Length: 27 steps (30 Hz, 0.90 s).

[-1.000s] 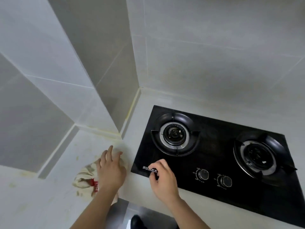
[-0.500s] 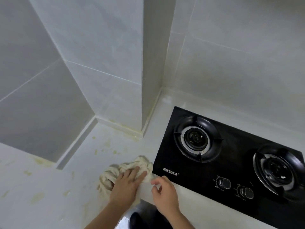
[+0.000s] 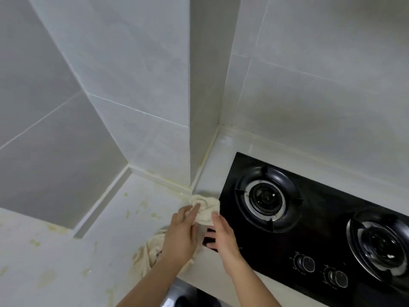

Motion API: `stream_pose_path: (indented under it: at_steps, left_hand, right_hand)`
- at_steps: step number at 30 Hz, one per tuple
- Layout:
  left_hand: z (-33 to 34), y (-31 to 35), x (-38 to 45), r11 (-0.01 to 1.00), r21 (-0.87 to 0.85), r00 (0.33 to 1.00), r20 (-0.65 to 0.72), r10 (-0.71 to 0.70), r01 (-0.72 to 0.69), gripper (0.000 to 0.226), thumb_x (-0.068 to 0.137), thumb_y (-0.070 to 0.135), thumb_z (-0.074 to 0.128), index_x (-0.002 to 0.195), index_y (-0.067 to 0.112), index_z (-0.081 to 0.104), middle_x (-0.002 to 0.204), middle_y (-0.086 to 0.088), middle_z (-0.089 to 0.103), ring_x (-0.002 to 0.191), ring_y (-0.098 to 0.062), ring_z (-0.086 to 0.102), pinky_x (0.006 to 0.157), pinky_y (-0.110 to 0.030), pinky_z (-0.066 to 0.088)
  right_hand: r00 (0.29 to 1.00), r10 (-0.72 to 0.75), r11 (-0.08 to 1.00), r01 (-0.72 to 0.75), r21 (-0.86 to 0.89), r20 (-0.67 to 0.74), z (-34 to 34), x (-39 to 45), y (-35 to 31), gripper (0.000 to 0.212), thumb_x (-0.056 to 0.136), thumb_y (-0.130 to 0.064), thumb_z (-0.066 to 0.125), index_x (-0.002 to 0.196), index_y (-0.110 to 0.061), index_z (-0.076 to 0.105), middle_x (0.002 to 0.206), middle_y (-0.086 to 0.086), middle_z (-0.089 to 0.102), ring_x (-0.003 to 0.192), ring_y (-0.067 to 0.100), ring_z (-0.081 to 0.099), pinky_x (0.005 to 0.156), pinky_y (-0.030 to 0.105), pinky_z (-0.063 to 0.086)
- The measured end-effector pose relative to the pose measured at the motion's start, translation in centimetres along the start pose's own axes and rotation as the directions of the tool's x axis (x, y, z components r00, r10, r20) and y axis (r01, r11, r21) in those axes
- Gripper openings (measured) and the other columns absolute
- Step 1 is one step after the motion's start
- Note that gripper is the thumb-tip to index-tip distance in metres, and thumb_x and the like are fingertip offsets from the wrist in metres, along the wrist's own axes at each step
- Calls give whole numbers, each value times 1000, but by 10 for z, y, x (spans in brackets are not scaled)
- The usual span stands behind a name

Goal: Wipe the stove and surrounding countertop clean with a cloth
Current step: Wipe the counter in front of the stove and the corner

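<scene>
A cream cloth lies bunched on the white countertop, against the left edge of the black glass stove. More of the cloth shows below my left wrist. My left hand presses on the cloth with its fingers stretched forward. My right hand rests at the stove's front left corner, its fingertips touching the cloth's right side. The stove has two burners, the left burner and the right burner, and two knobs.
Yellowish stains dot the countertop left of the cloth and along the wall joint. A tiled pillar corner juts out just behind the cloth. Tiled walls close in at the back and left. The counter's front edge runs beneath my forearms.
The cloth and my left hand have moved up and right toward the pillar corner. My right hand has slid onto the stove's front left corner. The view has shifted nearer.
</scene>
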<state>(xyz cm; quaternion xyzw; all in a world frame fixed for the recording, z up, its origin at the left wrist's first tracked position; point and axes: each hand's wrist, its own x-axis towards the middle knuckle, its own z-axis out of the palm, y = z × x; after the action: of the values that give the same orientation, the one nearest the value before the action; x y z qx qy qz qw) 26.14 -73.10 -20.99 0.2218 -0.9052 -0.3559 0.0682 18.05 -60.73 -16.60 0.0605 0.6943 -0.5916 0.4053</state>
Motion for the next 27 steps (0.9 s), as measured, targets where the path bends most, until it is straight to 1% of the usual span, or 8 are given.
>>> stream_pose_path:
  at_steps: [3, 5, 10, 13, 18, 22, 25, 27]
  left_hand:
    - [3, 29, 4, 995, -55, 993, -84, 84, -89, 56, 100, 26, 49, 155, 31, 43, 147, 5, 44, 126, -10, 47, 96, -25, 49]
    - [10, 39, 9, 990, -72, 988, -97, 118, -125, 64, 99, 23, 56, 159, 31, 36, 153, 4, 39, 134, -12, 44, 102, -27, 48]
    - [23, 56, 25, 985, -49, 985, -48, 165, -167, 79, 94, 33, 59, 163, 29, 21, 164, 4, 26, 150, -11, 29, 115, -34, 41]
    - [26, 62, 42, 985, -44, 986, -28, 163, -165, 88, 92, 34, 63, 164, 30, 13, 170, 10, 13, 155, -4, 15, 121, -31, 30]
    - [20, 71, 81, 986, 39, 985, -55, 164, -162, 78, 94, 40, 55, 163, 26, 23, 171, 11, 13, 154, -2, 13, 123, -21, 12]
    - [34, 48, 102, 964, 203, 982, 115, 149, -170, 80, 93, 47, 48, 164, 24, 19, 170, 9, 16, 156, -10, 16, 126, -35, 21]
    - [46, 34, 110, 929, 342, 959, 280, 44, -143, 84, 97, 59, 33, 163, 31, -10, 171, 13, -5, 158, -9, -1, 129, -35, 7]
    - [53, 30, 117, 915, 381, 939, 343, -4, -136, 82, 100, 60, 29, 159, 34, -21, 171, 12, -13, 157, -9, -11, 128, -33, -1]
  right_hand:
    - [1000, -14, 989, 13, 145, 11, -5, 10, -30, 23, 103, -41, 58, 121, -29, 67, 109, -1, 78, 101, 20, 75, 90, 44, 61]
    - [998, -51, 991, 48, 127, 23, -18, 16, -44, 24, 100, -37, 63, 121, -27, 69, 108, 0, 78, 102, 21, 75, 92, 49, 60]
    - [993, -120, 993, 120, -2, 2, -43, 39, -64, 23, 96, -33, 69, 119, -27, 70, 105, -6, 78, 97, 11, 74, 78, 30, 60]
    - [979, -186, 982, 186, -3, -83, -46, 69, -82, 16, 100, -28, 65, 115, -27, 70, 105, -7, 77, 98, 8, 73, 94, 35, 58]
    - [919, -310, 949, 313, -26, -244, -49, 126, -113, 16, 98, -38, 61, 107, -27, 68, 101, -5, 75, 98, 15, 70, 97, 46, 56]
    - [903, -312, 947, 320, -24, -296, -53, 179, -141, 12, 101, -35, 58, 98, -28, 67, 98, -4, 73, 95, 16, 69, 96, 44, 56]
    - [893, -328, 943, 329, -51, -310, -58, 211, -161, 13, 101, -38, 56, 94, -34, 65, 100, -4, 73, 97, 17, 69, 94, 42, 57]
    - [890, -322, 945, 320, -62, -324, -61, 237, -172, 15, 103, -38, 54, 104, -29, 66, 107, -1, 72, 102, 21, 68, 87, 38, 56]
